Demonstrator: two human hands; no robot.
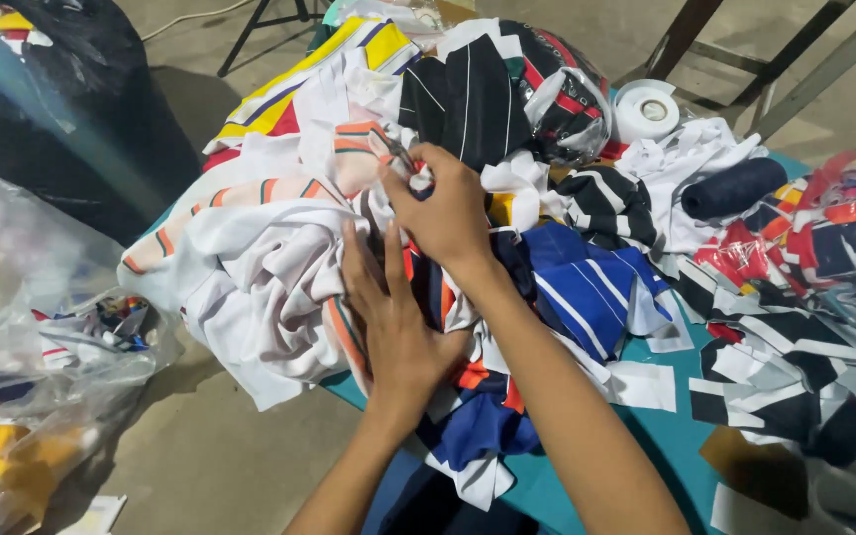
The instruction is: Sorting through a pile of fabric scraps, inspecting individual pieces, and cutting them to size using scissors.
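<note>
The right hand [445, 210] hides most of a small metal tool [400, 155]; its kind is unclear. The left hand [395, 322] covers the cloth [260, 287] beneath its palm. Both forearms run off the bottom edge. The clear bag [12, 327] at left is blurred, its contents unreadable. The table [666, 436] is mostly buried under scraps.

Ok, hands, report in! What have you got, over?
Right hand pinching small scissors at the striped white fabric. Left hand flat on the same cloth. Fabric scraps heaped all around.
</note>
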